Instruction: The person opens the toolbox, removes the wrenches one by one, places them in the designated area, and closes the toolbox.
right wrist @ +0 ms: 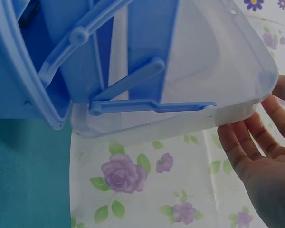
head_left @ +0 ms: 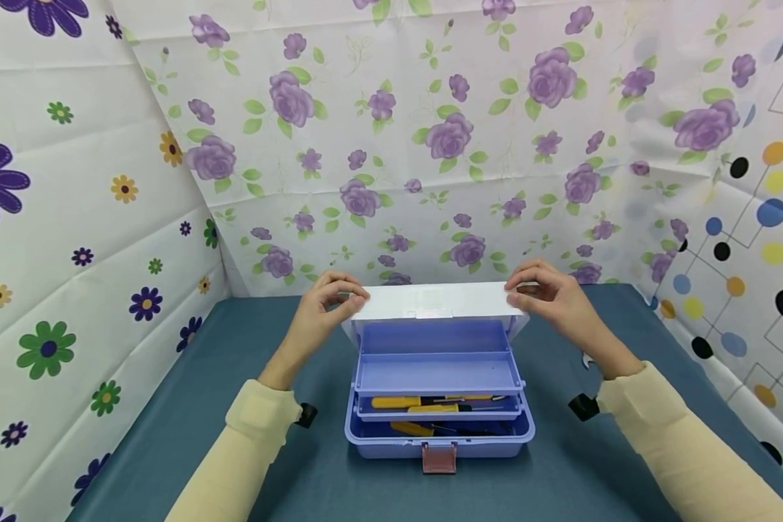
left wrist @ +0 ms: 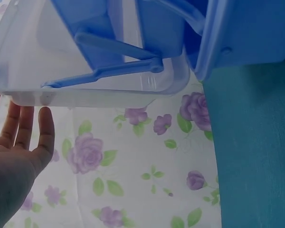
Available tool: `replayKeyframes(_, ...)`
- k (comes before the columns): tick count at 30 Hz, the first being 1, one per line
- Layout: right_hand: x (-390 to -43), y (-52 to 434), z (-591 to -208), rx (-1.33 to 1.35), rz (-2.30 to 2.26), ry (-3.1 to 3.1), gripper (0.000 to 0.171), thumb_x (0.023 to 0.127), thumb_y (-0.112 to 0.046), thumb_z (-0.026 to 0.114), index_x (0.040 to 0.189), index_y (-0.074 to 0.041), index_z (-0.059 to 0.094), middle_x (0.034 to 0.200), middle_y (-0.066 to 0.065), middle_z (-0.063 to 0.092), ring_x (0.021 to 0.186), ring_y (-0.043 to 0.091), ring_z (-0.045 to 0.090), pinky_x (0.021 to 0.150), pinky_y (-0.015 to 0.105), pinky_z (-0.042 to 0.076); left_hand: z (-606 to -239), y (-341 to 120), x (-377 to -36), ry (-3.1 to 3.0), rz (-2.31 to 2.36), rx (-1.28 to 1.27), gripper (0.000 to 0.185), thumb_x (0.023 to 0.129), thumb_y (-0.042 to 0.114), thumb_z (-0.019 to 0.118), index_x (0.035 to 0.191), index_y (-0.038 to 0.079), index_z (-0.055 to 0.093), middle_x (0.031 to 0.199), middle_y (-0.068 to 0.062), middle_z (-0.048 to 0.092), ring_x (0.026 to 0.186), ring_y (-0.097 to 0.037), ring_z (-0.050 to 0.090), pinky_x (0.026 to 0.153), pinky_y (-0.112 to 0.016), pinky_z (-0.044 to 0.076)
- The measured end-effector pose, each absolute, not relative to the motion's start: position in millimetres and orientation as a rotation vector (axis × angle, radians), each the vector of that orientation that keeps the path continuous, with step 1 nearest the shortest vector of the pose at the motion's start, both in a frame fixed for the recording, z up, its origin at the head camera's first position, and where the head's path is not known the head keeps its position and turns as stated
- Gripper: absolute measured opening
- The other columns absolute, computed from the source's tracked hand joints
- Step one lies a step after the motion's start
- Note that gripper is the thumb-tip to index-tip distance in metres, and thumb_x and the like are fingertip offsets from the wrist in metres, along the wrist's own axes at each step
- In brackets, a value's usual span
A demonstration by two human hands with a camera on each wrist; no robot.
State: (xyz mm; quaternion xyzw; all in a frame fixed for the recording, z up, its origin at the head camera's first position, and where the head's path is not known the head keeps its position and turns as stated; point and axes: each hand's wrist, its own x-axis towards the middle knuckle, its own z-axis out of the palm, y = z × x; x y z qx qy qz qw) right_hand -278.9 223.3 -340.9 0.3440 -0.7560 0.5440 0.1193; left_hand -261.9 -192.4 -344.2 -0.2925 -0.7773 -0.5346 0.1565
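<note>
The fingers of the left hand lie nearly straight and close together against the left end of the white translucent lid, with the thumb curved over its front edge in the head view; the fingers of the right hand are likewise fairly straight and slightly spread, their tips touching the lid's right end. The lid stands raised and tilted back at the rear of the lilac toolbox, which sits open in the middle of the blue-green table. Blue hinge arms link the lid to the tiered trays: an upper tray stepped back, and below it a second tray holding a yellow-handled screwdriver, with another yellow-handled tool in the base. A pinkish latch hangs at the front edge of the box. Bare table runs along both sides of the box and in front of it, and a narrower strip lies behind the lid before the flowered backdrop rises. Cream sleeves cover both forearms, each with a small black device at the wrist. A small pale object lies on the table just beside the right wrist; what it is cannot be told.
</note>
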Motion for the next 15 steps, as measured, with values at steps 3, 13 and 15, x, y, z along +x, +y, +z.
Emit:
replayKeyframes(3, -278.0, 224.7, -339.4, 1.004, 1.592, -2.247, 0.018, 0.1, 0.004, 0.066, 0.117, 0.003, 0.069, 0.122, 0.01, 0.057, 0.112, 0.016, 0.061, 0.097, 0.019, 0.052, -343.2, -194.1, -260.4, -2.245, -1.527, -0.868, 0.017, 0.102, 0.008, 0.066, 0.116, 0.007, 0.075, 0.126, -0.009, 0.057, 0.114, -0.024, 0.054, 0.097, -0.046, 0.049)
replayKeyframes(13, -271.3, 229.5, -339.3, 1.08, 1.57, -2.353, 0.035, 0.102, 0.0, 0.064, 0.137, -0.002, 0.064, 0.137, 0.011, 0.057, 0.122, 0.014, 0.061, 0.092, 0.02, 0.054, -342.2, -197.9, -252.2, -2.373, -1.457, -0.965, 0.036, 0.104, 0.019, 0.066, 0.14, 0.013, 0.066, 0.142, -0.003, 0.059, 0.128, -0.022, 0.054, 0.11, -0.053, 0.044)
replayKeyframes(15, -269.3, 230.5, -340.6, 1.086, 1.564, -2.362, 0.036, 0.102, 0.0, 0.064, 0.138, -0.004, 0.065, 0.14, 0.011, 0.058, 0.124, 0.012, 0.061, 0.094, 0.02, 0.053, -343.7, -198.3, -250.3, -2.395, -1.429, -0.979, 0.038, 0.105, 0.02, 0.065, 0.142, 0.015, 0.065, 0.145, -0.003, 0.059, 0.132, -0.023, 0.054, 0.112, -0.056, 0.043)
